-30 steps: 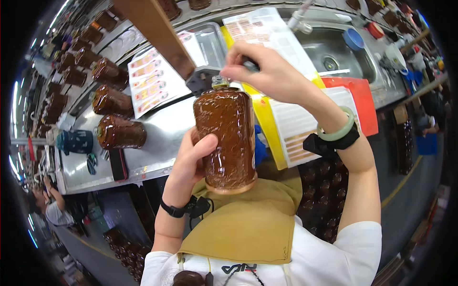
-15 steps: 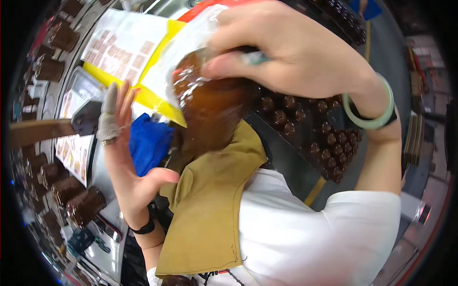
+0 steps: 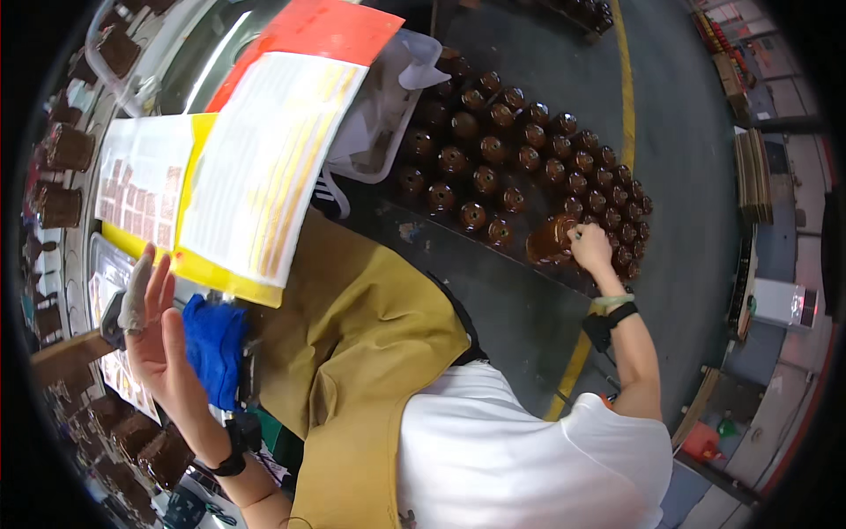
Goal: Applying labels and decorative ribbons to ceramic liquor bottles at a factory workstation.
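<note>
My right hand (image 3: 591,247) reaches out to the right, its fingers closed on the top of a glossy brown jar (image 3: 548,240). That jar is at the near edge of several rows of similar brown jars (image 3: 484,181), low down by the floor. Whether its base touches anything is hidden. At the left my left hand (image 3: 160,353) is raised with fingers stretched out and nothing in it. One of its fingers wears a pale fabric cover. Close by are a blue cloth (image 3: 216,348) and yellow-edged printed sheets (image 3: 264,167).
A light plastic bin (image 3: 405,132) with white material stands behind the sheets. More brown jars (image 3: 167,454) line the far left. A wooden bar (image 3: 66,357) juts in beside my left hand. Yellow lines (image 3: 627,97) mark the grey floor, and flat boards (image 3: 753,176) are stacked at right.
My right hand has carried the brown jar from in front of me out to the rows at the right. My left hand has shifted left and stays open. The view has turned.
</note>
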Demonstrator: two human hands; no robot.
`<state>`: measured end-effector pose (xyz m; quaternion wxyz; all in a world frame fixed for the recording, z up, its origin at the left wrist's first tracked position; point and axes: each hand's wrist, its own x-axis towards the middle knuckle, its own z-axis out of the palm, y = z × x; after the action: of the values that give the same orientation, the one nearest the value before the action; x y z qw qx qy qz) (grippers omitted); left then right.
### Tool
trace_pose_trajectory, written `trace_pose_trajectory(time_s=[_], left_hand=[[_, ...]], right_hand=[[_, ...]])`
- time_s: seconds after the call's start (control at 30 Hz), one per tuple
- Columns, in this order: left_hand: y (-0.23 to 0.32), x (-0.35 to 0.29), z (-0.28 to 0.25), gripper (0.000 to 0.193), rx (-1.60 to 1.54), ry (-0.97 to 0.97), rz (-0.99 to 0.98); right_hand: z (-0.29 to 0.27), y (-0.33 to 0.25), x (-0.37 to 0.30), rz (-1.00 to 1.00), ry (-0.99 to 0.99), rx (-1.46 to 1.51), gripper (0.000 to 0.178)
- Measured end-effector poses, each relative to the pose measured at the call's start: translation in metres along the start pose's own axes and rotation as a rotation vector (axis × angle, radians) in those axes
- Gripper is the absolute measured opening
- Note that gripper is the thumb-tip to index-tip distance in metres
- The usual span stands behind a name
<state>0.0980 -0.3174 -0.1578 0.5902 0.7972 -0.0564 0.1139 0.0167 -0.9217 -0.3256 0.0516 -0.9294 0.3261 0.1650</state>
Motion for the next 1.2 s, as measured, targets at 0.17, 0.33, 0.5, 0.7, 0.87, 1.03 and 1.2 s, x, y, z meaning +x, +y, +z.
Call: trace_pose_trajectory(time_s=[0.17,0.33,0.5,0.7,0.87,1.03,1.2], left_hand=[[-0.006,0.012,-0.007,0.041,0.145,0.057,-0.09],[0.001,0.028,-0.016,0.042,0.342,0.089,-0.079],[0.004,0.039,-0.021,0.043,0.413,0.102,-0.091],[0.001,0.039,-0.01,0.043,0.499,0.073,-0.09],[0.004,0.037,0.003,0.041,0.472,0.048,-0.082],[0.012,0.028,0.011,0.036,0.533,0.093,-0.118],[0.026,-0.002,0.01,0.035,0.398,0.157,-0.267]], right_hand=[[0.088,0.045,0.025,0.261,-0.016,0.096,0.026],[0.159,0.06,0.057,0.475,-0.052,0.233,0.031],[0.203,0.061,0.074,0.528,-0.081,0.327,0.037],[0.227,0.054,0.072,0.575,-0.07,0.396,0.035],[0.263,0.061,0.078,0.619,-0.055,0.366,0.036],[0.326,0.11,0.099,0.033,-0.134,-0.221,0.037],[0.323,0.13,0.134,-0.528,-0.015,-0.301,0.024]])
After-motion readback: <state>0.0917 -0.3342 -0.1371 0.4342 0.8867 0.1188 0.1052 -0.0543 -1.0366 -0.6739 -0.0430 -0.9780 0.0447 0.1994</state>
